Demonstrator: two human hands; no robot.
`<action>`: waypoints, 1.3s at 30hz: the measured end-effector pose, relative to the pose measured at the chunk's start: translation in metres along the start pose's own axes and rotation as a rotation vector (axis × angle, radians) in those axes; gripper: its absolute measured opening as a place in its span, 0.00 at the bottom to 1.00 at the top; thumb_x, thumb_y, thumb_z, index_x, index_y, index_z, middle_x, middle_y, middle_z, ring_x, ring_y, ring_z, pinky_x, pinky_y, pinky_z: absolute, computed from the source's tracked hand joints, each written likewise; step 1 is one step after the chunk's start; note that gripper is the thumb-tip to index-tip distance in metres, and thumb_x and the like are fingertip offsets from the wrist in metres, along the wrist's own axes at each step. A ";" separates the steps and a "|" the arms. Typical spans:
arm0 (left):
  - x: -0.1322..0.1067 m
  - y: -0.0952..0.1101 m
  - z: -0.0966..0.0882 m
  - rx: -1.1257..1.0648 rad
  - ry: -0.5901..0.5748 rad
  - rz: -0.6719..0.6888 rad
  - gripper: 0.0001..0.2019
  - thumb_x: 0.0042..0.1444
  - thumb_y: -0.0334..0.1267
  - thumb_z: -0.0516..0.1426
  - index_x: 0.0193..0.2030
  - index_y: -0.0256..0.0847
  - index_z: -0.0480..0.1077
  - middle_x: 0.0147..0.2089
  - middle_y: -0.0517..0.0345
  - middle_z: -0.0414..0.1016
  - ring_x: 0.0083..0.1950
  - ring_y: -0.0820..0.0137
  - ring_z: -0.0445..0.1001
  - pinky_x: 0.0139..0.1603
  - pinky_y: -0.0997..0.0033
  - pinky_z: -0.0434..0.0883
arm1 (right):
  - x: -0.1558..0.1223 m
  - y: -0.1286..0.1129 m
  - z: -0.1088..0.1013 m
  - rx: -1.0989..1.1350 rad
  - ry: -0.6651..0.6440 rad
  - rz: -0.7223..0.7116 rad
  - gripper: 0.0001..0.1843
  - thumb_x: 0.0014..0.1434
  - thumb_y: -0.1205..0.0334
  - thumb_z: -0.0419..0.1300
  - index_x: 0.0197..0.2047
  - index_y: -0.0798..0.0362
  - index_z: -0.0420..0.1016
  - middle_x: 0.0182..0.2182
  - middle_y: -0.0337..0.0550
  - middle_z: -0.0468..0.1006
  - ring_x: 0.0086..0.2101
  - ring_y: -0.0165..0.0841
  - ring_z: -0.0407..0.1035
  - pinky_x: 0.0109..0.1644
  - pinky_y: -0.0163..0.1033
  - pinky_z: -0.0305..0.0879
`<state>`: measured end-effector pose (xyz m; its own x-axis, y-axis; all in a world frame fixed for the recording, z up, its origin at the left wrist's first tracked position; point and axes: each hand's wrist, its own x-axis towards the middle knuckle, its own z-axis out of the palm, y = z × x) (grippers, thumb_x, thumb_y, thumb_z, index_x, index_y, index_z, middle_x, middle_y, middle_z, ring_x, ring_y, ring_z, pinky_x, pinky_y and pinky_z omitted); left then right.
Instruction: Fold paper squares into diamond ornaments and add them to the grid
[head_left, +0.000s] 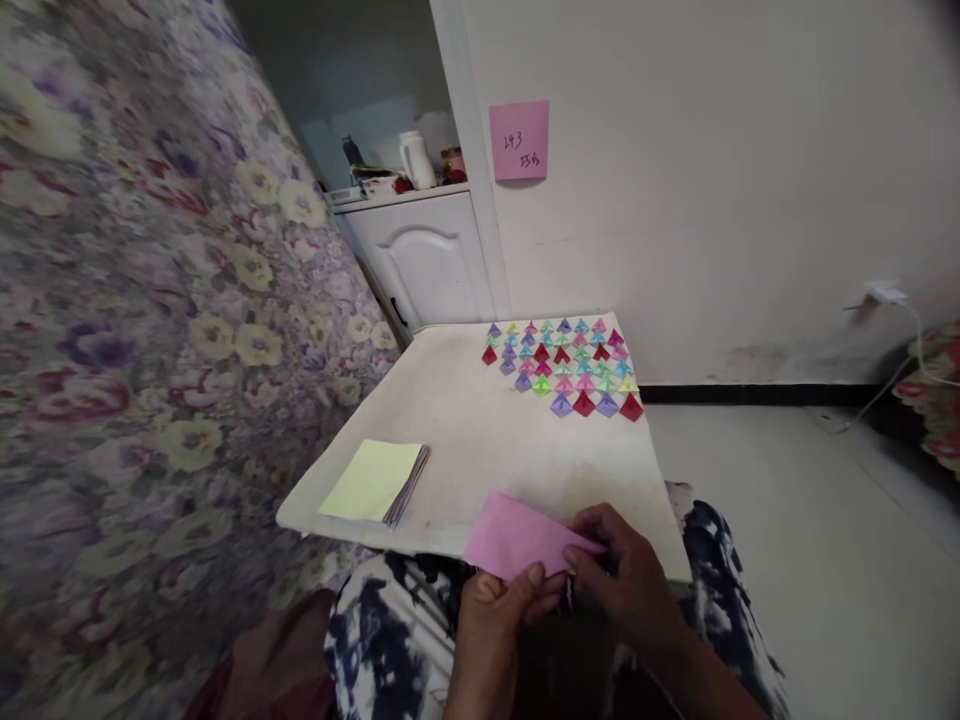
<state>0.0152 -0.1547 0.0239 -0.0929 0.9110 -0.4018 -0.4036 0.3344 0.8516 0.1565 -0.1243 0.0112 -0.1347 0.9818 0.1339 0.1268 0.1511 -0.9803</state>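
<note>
A pink sheet of folding paper (517, 535) is held over the near edge of the table, partly folded, with a pointed corner at its right. My left hand (501, 605) grips its lower edge, thumb on top and fingers curled beneath. Around the right corner, my right hand (619, 570) pinches the paper between thumb and fingers. To the left lies a stack of square paper (375, 480), pale yellow on top with other colours at its side. Several rows of small folded paper pieces (562, 370) in many colours cover the far right of the table.
The cream-covered table (465, 430) stands over my knees, against a white wall. A floral curtain (150, 300) hangs along the left. Behind is a white cabinet (427, 255) with a white jug (417, 160) on it. A pink note (519, 140) is on the wall, and a plugged-in charger (885, 292) is at right.
</note>
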 end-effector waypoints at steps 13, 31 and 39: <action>-0.001 0.003 0.000 -0.003 0.025 0.008 0.11 0.44 0.36 0.64 0.33 0.30 0.76 0.33 0.46 0.81 0.33 0.65 0.79 0.33 0.73 0.74 | 0.002 0.004 -0.009 0.162 -0.010 0.103 0.16 0.55 0.58 0.58 0.46 0.52 0.64 0.24 0.32 0.65 0.19 0.26 0.64 0.23 0.33 0.61; -0.005 -0.002 0.010 0.187 -0.076 0.044 0.12 0.41 0.40 0.65 0.30 0.33 0.77 0.25 0.51 0.79 0.27 0.63 0.76 0.29 0.70 0.70 | 0.016 0.007 -0.015 0.050 -0.328 0.194 0.08 0.47 0.60 0.61 0.23 0.55 0.68 0.18 0.32 0.62 0.22 0.26 0.56 0.24 0.31 0.50; 0.001 -0.005 0.005 0.120 -0.074 0.026 0.19 0.38 0.43 0.66 0.36 0.32 0.75 0.31 0.48 0.80 0.28 0.62 0.76 0.28 0.69 0.71 | 0.018 0.001 -0.013 0.074 -0.330 0.174 0.08 0.48 0.60 0.59 0.25 0.56 0.68 0.20 0.33 0.63 0.23 0.27 0.56 0.26 0.31 0.51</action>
<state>0.0220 -0.1543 0.0214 -0.0328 0.9335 -0.3570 -0.2900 0.3329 0.8973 0.1671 -0.1048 0.0149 -0.4287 0.9001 -0.0771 0.1056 -0.0348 -0.9938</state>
